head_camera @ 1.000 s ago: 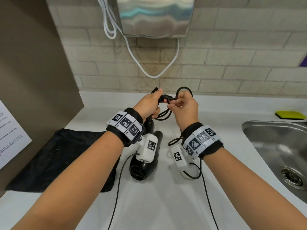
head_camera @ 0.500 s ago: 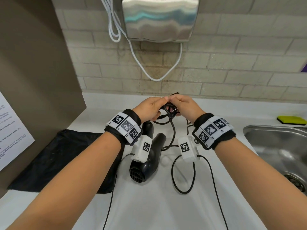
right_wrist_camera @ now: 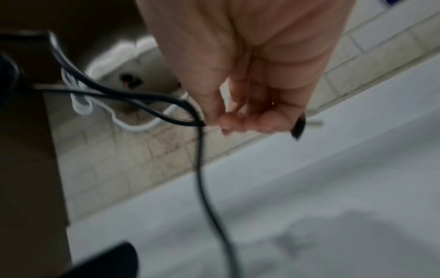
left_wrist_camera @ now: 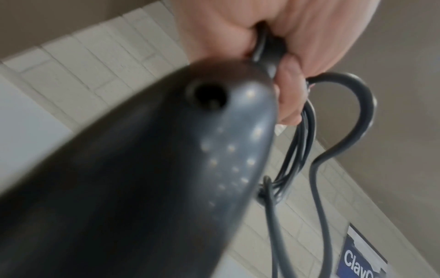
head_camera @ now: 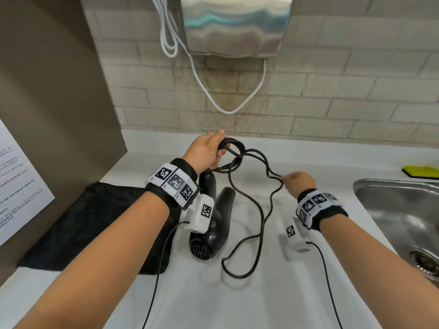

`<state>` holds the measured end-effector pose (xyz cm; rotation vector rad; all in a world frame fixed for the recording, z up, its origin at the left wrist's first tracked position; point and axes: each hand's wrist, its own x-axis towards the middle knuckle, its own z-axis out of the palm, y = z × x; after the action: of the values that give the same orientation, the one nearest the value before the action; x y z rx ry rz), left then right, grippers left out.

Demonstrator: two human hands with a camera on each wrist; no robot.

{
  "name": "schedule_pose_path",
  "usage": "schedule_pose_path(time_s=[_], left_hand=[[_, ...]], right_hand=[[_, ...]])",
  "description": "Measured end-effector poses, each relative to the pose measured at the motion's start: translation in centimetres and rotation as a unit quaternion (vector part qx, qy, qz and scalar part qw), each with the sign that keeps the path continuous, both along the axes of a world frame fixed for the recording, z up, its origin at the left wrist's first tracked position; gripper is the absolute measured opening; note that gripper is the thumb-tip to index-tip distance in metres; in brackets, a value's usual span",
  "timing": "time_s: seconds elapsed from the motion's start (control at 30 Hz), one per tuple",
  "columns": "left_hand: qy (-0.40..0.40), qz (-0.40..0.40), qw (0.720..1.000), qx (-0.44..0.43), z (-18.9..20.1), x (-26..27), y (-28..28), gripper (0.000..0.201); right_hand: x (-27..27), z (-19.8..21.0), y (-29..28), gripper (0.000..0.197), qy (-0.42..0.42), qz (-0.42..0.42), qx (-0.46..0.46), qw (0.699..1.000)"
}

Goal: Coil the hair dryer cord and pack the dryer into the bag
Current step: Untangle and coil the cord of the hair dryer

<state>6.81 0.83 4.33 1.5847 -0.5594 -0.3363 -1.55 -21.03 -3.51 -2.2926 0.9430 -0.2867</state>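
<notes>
A black hair dryer point(head_camera: 213, 224) lies on the white counter, its rear grille toward me; in the left wrist view its body point(left_wrist_camera: 142, 169) fills the frame. My left hand point(head_camera: 209, 150) grips a small bundle of coiled black cord point(head_camera: 234, 148) above the dryer's handle, and its fingers point(left_wrist_camera: 289, 94) curl round the loops point(left_wrist_camera: 295, 150). My right hand point(head_camera: 297, 180) pinches the cord further along, off to the right, its fingertips point(right_wrist_camera: 235, 120) closed on the cord point(right_wrist_camera: 152, 105). A slack loop point(head_camera: 240, 271) lies on the counter. The black bag point(head_camera: 78, 224) lies flat at the left.
A steel sink point(head_camera: 403, 210) is sunk into the counter at the right, with a yellow sponge point(head_camera: 421, 171) behind it. A metal hand dryer point(head_camera: 235, 27) with a white cable point(head_camera: 213, 100) hangs on the tiled wall. A brown panel point(head_camera: 47, 91) stands at the left.
My hands, together over the coil before, have parted. The right hand slid right and down along the cord, drawing out a length; the left hand stays holding the coil.
</notes>
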Motion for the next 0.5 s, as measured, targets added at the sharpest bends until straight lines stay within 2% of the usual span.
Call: schedule_pose_path(time_s=[0.07,0.1,0.17,0.2,0.23,0.3,0.33,0.4,0.43,0.5], left_hand=[[0.017,0.021,1.000,-0.011,0.0,0.3,0.2,0.042],[0.023,0.025,0.999,-0.017,-0.1,0.4,0.3,0.042],[0.028,0.023,0.999,-0.024,-0.1,0.5,0.3,0.042],[0.030,0.020,0.999,-0.024,-0.1,0.5,0.3,0.042],[0.031,0.016,0.999,-0.023,-0.1,0.5,0.3,0.042],[0.035,0.003,0.999,-0.019,-0.1,0.4,0.2,0.042],[0.039,-0.004,0.999,-0.018,0.0,0.2,0.1,0.042],[0.044,-0.017,0.999,-0.014,0.2,-0.1,0.0,0.043],[0.046,-0.021,0.999,-0.013,0.2,-0.2,-0.1,0.043],[0.052,-0.022,0.998,-0.018,0.3,-0.4,-0.2,0.043]], right_hand=[[-0.3,-1.5,0.0,0.040,0.150,0.038,-0.049,0.987],[-0.4,-1.9,0.3,0.041,0.193,0.058,-0.063,0.977],[-0.2,-2.4,1.1,0.039,0.227,0.105,-0.087,0.964],[0.0,-2.4,1.6,0.038,0.217,0.128,-0.089,0.964],[0.3,-2.4,2.1,0.037,0.180,0.147,-0.071,0.970],[0.9,-1.7,3.3,0.041,0.035,0.171,0.004,0.985],[1.2,-1.2,3.9,0.043,-0.051,0.187,0.027,0.981],[1.9,-0.1,5.0,0.043,-0.191,0.232,0.044,0.953],[2.2,0.4,5.4,0.041,-0.228,0.256,0.049,0.938],[2.3,1.5,6.1,0.033,-0.229,0.293,0.078,0.925]])
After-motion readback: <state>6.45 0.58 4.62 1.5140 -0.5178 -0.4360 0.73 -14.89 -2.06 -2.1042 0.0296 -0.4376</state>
